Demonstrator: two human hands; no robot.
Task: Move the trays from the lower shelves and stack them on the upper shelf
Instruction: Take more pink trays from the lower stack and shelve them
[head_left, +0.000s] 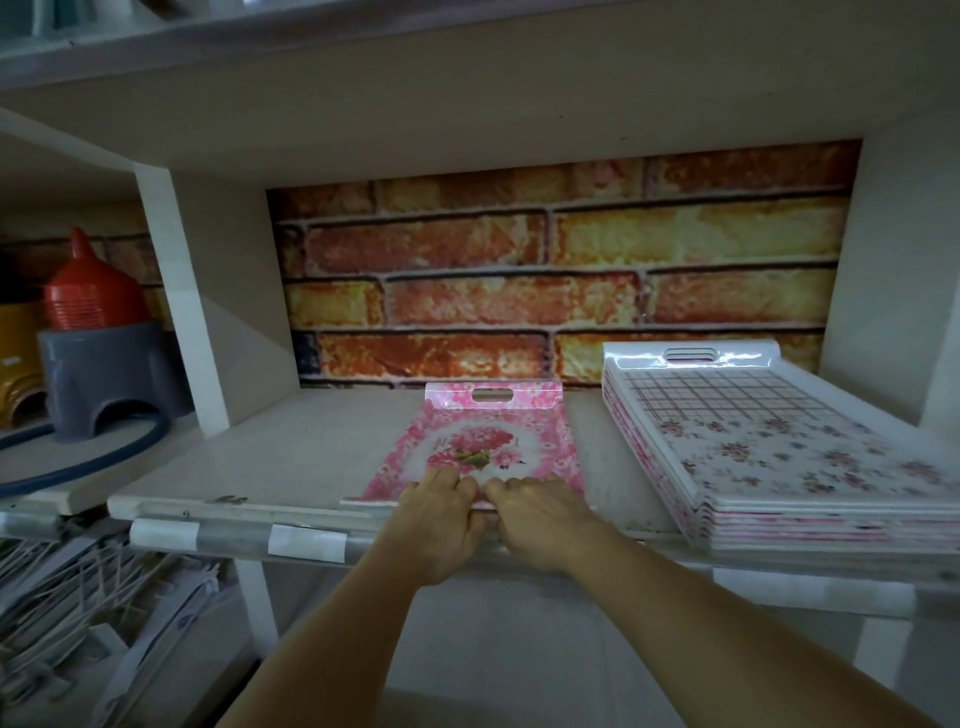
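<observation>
Both hands, left hand and right hand, pinch the pink tray at its near rim; I judge it light, stiff, slick, so I'd use the handle cutouts.

White shelf unit, dim light.
A brick-pattern wall is behind the pale shelf; a white divider stands left.

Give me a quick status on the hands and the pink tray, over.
Left hand and right hand both grip the near edge of the pink floral tray. Tray flat on the shelf. Stack of floral trays beside it on the right, apart.
</observation>
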